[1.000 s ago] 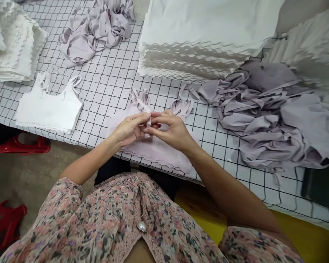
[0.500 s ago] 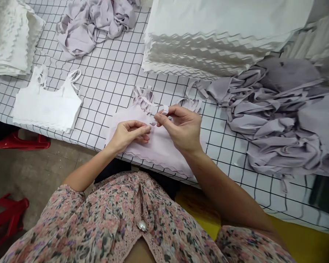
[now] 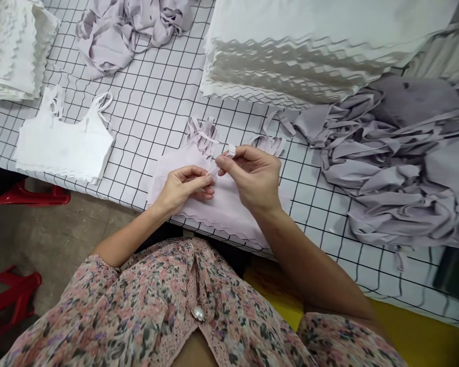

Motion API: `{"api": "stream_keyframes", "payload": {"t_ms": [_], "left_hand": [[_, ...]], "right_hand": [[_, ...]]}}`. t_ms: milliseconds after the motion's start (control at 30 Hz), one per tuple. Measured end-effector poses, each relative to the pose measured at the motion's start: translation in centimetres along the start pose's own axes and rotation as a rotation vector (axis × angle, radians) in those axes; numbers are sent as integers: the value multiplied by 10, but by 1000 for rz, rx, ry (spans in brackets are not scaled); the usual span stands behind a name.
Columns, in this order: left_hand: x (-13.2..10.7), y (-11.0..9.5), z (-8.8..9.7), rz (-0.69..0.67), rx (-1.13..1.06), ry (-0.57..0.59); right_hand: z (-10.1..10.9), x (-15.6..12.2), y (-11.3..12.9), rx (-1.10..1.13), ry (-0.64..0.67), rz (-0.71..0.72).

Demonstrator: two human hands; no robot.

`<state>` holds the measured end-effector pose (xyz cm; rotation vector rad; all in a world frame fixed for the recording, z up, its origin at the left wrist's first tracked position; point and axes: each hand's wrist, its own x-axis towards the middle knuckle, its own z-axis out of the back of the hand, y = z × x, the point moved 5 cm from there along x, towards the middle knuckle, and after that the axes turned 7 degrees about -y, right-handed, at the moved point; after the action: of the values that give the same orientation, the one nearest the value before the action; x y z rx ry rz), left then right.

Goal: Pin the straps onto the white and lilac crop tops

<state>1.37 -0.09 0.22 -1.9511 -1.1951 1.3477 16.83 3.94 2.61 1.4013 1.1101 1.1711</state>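
Pinching a narrow lilac fabric strap (image 3: 222, 159), both the left hand (image 3: 183, 184) and right hand (image 3: 252, 176) rest over a flat lilac scalloped-hem camisole (image 3: 199, 214).

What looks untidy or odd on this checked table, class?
Crumpled lilac fabric lies in loose heaps at right and top left, unlike the neat white scalloped fabric stack. Left hand and right hand pinch a lilac strap.
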Motion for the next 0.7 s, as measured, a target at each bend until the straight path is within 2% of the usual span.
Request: {"api": "stream_keyframes", "payload": {"t_ms": [133,233,300,367,467,600,700], "left_hand": [[0,-11,6,-82,113,-28],[2,-24,8,-178,319,-12],[3,-37,6,-302,457,12],[4,-52,2,-462,562,29],[4,-67,-5,-624,660,61],[7,-72,-7,-662,754,103],[10,-67,2,-688,900,77]], "right_hand": [[9,2,-9,-125,9,62],[12,5,4,-394,67,296],[6,5,16,-551,209,452],[-2,6,23,-623,398,514],[-5,13,29,-599,500,521],[-2,26,24,-537,502,433],[1,31,17,-543,497,309]]}}
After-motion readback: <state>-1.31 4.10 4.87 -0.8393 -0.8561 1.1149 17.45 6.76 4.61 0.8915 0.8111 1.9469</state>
